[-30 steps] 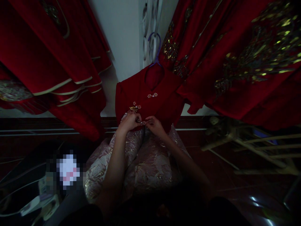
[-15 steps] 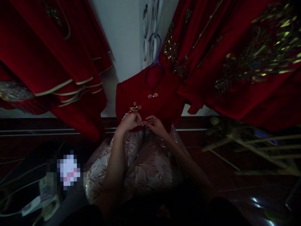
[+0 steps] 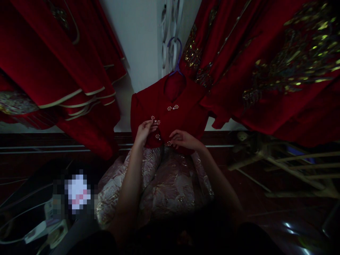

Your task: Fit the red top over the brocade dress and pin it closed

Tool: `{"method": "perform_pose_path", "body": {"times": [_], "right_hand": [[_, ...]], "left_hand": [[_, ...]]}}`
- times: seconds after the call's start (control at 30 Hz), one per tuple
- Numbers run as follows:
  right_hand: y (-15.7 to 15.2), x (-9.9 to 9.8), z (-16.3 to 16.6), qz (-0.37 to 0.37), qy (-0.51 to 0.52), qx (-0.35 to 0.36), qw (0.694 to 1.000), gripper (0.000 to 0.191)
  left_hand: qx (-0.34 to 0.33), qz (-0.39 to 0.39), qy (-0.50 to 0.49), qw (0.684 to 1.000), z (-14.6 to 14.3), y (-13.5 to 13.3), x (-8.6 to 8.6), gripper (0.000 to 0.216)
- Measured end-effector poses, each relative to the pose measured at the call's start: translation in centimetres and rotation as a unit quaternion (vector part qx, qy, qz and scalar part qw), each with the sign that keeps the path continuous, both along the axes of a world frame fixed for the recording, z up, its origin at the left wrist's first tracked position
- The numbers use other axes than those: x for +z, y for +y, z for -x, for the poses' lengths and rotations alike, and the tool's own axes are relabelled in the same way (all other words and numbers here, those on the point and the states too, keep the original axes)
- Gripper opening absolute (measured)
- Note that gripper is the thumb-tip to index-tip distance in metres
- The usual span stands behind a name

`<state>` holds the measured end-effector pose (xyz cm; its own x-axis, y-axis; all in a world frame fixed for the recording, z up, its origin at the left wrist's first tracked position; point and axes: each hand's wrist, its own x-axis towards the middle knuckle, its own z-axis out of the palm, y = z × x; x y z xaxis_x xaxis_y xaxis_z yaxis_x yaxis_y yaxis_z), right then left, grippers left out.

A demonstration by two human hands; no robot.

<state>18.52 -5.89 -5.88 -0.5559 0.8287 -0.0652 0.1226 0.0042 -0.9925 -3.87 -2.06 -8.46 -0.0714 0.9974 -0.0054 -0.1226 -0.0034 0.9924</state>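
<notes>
A red jacket point(image 3: 170, 122) hangs on a purple hanger point(image 3: 177, 65), its lower front parted. My left hand point(image 3: 145, 131) is at the jacket's left front, fingertips together beside a pearl flower clasp point(image 3: 156, 121); what is between them, if anything, is hidden. Below it, another small flower clasp point(image 3: 158, 137) shows on the same side. My right hand point(image 3: 185, 139) rests loosely curled, fingers partly apart, by a lower clasp piece point(image 3: 168, 143) on the other side. Higher up, a flower clasp point(image 3: 173, 107) spans the front closure.
Red garments point(image 3: 87, 71) with pale trim hang at left, and sequined red garments point(image 3: 289, 71) at right. Shiny pale brocade fabric point(image 3: 172, 180) lies below the jacket. A wooden chair-like frame point(image 3: 289, 170) stands at right; a white power strip point(image 3: 35, 232) lies lower left.
My hands have moved apart from the lower clasp, where they met. The left went up and left, the right slightly rightward. The gold fan-shaped ornament no longer shows.
</notes>
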Motion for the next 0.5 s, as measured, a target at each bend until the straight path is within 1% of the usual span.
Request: {"method": "perform_pose_path", "body": {"times": [0.07,0.2,0.27,0.37,0.5], "right_hand": [[-0.1,0.5,-0.5,0.004,-0.005,0.019,1.0,0.03],[-0.2,0.8,-0.6,0.01,-0.015,0.044,0.999,0.029],[-0.2,0.8,-0.5,0.015,-0.017,0.055,0.998,0.031],[-0.2,0.7,-0.3,0.022,-0.021,0.063,0.998,0.034],[-0.2,0.6,-0.3,0.025,-0.028,0.062,0.997,0.036]], "left_hand": [[0.001,0.012,-0.053,0.999,0.0,0.0,0.0,0.028],[-0.045,0.054,-0.14,0.988,0.0,-0.2,0.1,0.02],[-0.057,0.061,-0.187,0.979,-0.2,-0.2,0.1,0.02],[-0.05,0.044,-0.23,0.971,-0.8,-0.1,-0.3,0.021],[-0.015,0.027,-0.233,0.972,-1.5,0.3,-0.6,0.02]]}}
